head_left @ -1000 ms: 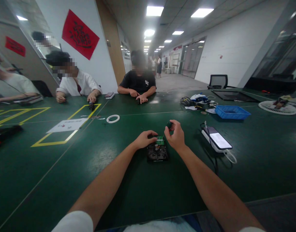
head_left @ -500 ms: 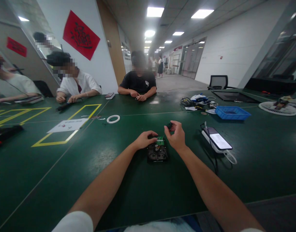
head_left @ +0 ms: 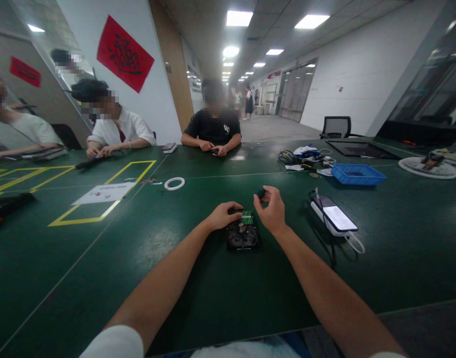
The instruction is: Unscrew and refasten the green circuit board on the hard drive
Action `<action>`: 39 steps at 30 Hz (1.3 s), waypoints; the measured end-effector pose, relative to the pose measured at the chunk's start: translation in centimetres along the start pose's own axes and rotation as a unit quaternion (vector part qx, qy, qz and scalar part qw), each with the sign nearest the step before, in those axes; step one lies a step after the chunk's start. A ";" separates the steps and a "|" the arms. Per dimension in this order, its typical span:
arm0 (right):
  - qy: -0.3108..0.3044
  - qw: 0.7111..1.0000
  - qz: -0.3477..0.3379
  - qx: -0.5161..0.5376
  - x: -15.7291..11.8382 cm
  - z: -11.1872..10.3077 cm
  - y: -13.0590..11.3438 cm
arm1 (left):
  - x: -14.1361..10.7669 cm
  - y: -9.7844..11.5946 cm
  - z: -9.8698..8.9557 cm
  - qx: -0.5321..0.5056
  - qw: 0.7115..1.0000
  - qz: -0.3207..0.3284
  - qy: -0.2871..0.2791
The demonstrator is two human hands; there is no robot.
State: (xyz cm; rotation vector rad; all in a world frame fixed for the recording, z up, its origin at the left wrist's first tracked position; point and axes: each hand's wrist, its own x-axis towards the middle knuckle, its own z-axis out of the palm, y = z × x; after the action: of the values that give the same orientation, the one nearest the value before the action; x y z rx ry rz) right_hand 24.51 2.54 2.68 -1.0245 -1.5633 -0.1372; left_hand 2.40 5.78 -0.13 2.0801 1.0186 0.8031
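A black hard drive [head_left: 243, 236] with a green circuit board [head_left: 247, 218] at its far end lies flat on the table in front of me. My left hand [head_left: 225, 215] grips the drive's far left side, its thumb resting by the board and its fingers curled over the far edge. Between the thumb and fingers of my right hand [head_left: 271, 208] is a small screwdriver [head_left: 261, 194] with a dark handle. Its thin shaft slants down toward the board's right edge; whether the tip touches cannot be made out.
To the right lie a phone [head_left: 334, 213] on a white power bank with cables, and a blue tray [head_left: 358, 175]. Tangled cables [head_left: 306, 156] sit behind. A white tape ring [head_left: 175, 184] and a paper sheet [head_left: 103, 193] lie left. Several people sit across the green table [head_left: 198, 278].
My hands and the hard drive stay almost in place; the screwdriver in my right hand has shifted very slightly. Across the table, one person's dark object has moved a little left.
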 end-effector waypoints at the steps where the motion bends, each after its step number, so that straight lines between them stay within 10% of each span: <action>1: -0.003 1.000 -0.004 -0.006 0.0 -0.1 0.0 | 0.0 0.0 0.0 0.000 1.000 0.001 0.000; 39: -0.025 1.000 -0.006 0.017 0.0 -0.1 -0.1 | 0.1 -0.7 0.1 0.005 1.000 0.024 0.000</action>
State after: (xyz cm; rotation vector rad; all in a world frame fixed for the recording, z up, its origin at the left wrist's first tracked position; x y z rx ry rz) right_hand 24.51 2.38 2.74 -0.9981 -1.6124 -0.0941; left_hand 2.22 6.17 -0.71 2.1201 0.9782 0.8236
